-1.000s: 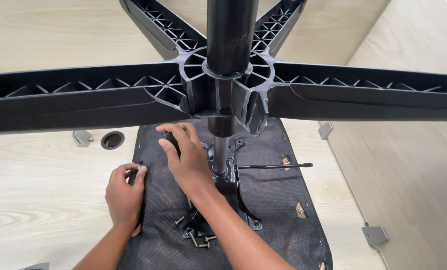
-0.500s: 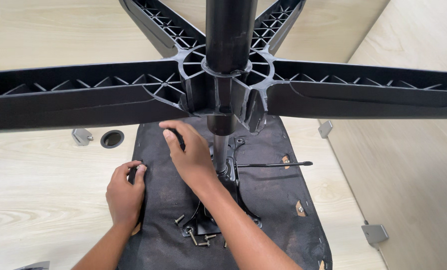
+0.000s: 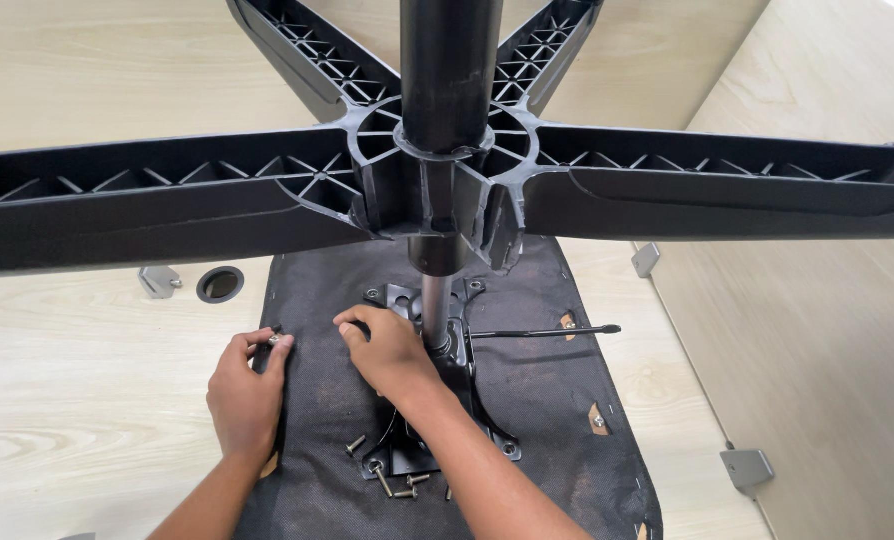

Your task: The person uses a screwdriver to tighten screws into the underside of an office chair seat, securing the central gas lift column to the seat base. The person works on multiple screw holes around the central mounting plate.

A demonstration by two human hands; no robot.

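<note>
1. An upturned chair seat (image 3: 527, 400), covered in black fabric, lies on a pale wooden table (image 3: 77, 360), its underside facing up.
2. A black metal plate (image 3: 467, 385) is fixed in the middle of the seat, and a gas cylinder (image 3: 434, 300) rises from it.
3. The black five-armed base (image 3: 267, 195) sits on the cylinder and spreads across the upper part of the view.
4. The left hand (image 3: 247, 395) rests on the seat's left edge, fingers curled, pinching a small screw (image 3: 275, 341) between thumb and forefinger.
5. The right hand (image 3: 392, 350) lies on the plate just left of the cylinder, fingers bent down onto it; I cannot tell whether it grips anything.
6. Several loose screws (image 3: 392, 485) lie on the fabric at the near end of the plate.
7. A thin black lever (image 3: 547, 331) sticks out from the plate toward the seat's right edge.
8. A round grommet hole (image 3: 220, 284) and a grey clip (image 3: 159, 281) sit on the table left of the seat.
</note>
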